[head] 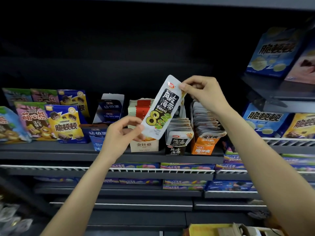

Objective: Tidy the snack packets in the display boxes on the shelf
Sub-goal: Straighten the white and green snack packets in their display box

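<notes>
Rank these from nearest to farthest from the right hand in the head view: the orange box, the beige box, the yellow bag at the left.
From the right hand:
1. Orange box, just below the hand, right of the black box.
2. Beige box, further left, behind the held packet.
3. Yellow bag, far left on the same shelf.

Readable print on the shelf stock

I read 风吃海带 and a big 8 on the held packet (161,108), 金针菇 on the beige box (144,145), 魔芋爽 on the orange box (202,149), Oreo on a blue pack (215,182).
</notes>
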Demonstrator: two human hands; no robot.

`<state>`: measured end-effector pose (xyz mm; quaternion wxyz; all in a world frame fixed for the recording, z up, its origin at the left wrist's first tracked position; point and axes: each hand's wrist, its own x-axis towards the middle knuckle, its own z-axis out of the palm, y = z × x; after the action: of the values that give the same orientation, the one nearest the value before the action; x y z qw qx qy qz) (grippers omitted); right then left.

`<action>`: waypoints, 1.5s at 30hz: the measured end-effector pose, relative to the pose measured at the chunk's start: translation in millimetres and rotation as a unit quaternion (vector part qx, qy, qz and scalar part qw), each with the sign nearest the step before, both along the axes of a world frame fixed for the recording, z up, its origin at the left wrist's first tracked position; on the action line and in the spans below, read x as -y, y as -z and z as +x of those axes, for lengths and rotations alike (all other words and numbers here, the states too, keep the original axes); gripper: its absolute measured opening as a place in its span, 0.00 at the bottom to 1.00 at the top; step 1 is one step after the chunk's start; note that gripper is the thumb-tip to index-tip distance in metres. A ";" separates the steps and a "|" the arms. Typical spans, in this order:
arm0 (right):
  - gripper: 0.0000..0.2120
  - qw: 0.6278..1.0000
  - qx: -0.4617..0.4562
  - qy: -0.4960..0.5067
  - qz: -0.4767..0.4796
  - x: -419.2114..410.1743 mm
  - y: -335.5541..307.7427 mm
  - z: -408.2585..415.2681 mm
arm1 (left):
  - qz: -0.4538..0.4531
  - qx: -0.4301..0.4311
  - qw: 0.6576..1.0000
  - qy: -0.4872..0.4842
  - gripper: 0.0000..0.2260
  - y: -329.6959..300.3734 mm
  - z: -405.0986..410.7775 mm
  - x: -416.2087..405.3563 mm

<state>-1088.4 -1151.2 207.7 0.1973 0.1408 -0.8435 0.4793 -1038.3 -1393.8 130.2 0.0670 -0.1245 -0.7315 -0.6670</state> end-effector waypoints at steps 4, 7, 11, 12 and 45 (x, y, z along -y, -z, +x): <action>0.16 0.997 0.050 -0.048 -0.038 0.8 -16.7 22.2 | -0.012 -0.085 0.995 -0.052 0.07 2.5 5.5 -0.6; 0.10 0.995 0.050 -0.072 -0.040 -5.9 -20.9 30.5 | -0.060 -0.176 0.980 -0.076 0.09 5.3 6.7 -2.3; 0.07 0.993 0.032 -0.103 -0.037 -18.2 -13.6 33.9 | -0.072 -0.207 0.972 -0.089 0.08 9.8 4.7 -5.6; 0.08 0.993 0.026 -0.106 -0.039 -20.4 -11.0 34.5 | -0.065 -0.207 0.972 -0.094 0.08 10.5 4.4 -6.0; 0.08 0.987 -0.096 0.129 -0.015 -55.9 1.0 17.3 | -0.179 -0.217 0.958 -0.057 0.07 -5.5 -38.8 -49.3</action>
<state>-1071.1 -1095.3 206.6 0.3398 0.0728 -0.8244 0.4468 -1077.1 -1344.5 135.7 0.2382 -0.2341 -0.8130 -0.4770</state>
